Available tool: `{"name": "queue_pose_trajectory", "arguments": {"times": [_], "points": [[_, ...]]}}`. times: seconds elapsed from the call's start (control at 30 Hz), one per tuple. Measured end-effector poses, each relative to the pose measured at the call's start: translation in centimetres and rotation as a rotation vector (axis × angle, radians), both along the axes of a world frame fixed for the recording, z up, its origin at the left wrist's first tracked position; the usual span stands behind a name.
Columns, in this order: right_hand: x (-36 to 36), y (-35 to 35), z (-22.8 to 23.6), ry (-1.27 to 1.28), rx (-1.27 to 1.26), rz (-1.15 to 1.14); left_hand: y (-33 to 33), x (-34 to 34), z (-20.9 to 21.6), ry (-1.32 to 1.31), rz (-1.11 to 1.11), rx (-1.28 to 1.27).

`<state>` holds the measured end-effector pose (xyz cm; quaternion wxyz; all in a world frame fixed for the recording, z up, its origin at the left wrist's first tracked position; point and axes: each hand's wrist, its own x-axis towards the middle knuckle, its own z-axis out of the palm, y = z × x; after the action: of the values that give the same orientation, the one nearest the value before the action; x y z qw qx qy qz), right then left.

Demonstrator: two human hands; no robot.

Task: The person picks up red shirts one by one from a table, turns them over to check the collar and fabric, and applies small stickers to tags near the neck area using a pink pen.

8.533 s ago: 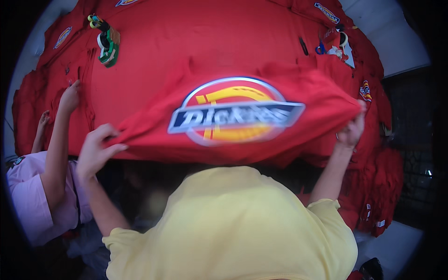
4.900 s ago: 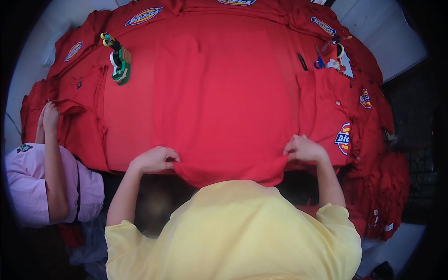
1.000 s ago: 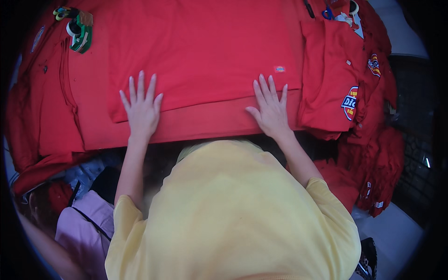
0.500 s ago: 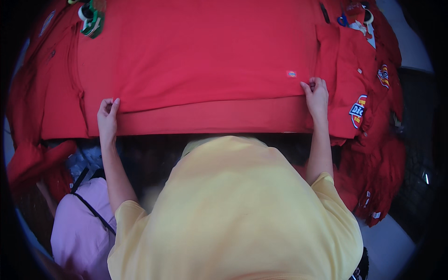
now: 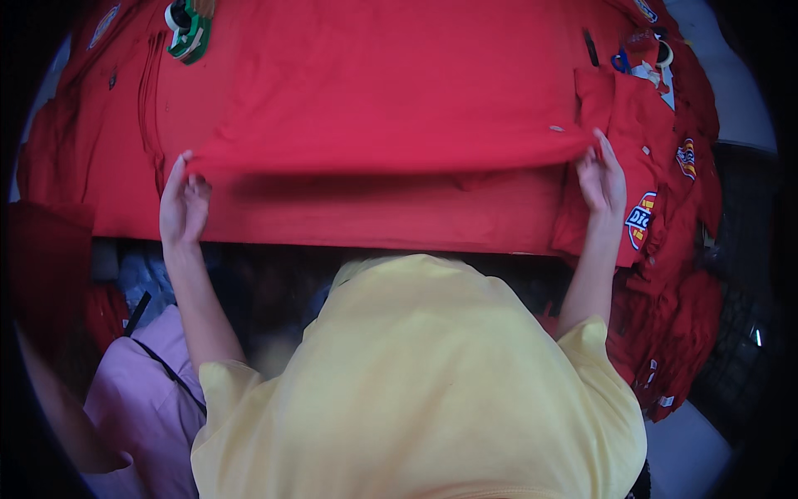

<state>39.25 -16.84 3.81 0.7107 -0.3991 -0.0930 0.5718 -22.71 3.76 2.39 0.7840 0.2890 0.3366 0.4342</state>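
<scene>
A red shirt (image 5: 399, 100) is spread across the red-covered table (image 5: 399, 216), its near edge lifted off the surface with a dark shadow beneath. My left hand (image 5: 186, 200) grips the left corner of that edge. At the right corner, my right hand (image 5: 602, 176) has hold of it too, just beside the small label (image 5: 556, 128) on the fabric. The edge hangs stretched between both hands, sagging slightly in the middle and blurred by motion.
A green tape dispenser (image 5: 193, 37) stands at the far left. Folded red garments (image 5: 116, 166) lie left, and more with round-edged patches (image 5: 639, 220) lie right. Blue scissors (image 5: 620, 60) and a tape roll (image 5: 664, 55) sit at back right. A person in pink (image 5: 145, 399) is close at my left.
Both hands have raised the shirt's near edge from the table and spread a little farther apart. The label now shows edge-on. At the left, the neighbouring person's arm and a red cloth have moved.
</scene>
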Motion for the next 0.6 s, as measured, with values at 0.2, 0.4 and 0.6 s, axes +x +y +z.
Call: {"name": "queue_pose_trajectory", "arguments": {"times": [0.2,0.4,0.6], "points": [[-2.3,6.1,-2.5,0.113,-0.016,-0.130,3.6,5.8,-1.8,0.125,0.247,-0.212],[-2.1,6.0,-3.7,0.004,0.022,-0.070,3.4,5.4,-2.2,0.161,0.209,-0.131],[-0.6,3.3,-4.0,0.147,-0.063,-0.020,3.8,2.4,-3.2,0.054,0.202,-0.232]]}}
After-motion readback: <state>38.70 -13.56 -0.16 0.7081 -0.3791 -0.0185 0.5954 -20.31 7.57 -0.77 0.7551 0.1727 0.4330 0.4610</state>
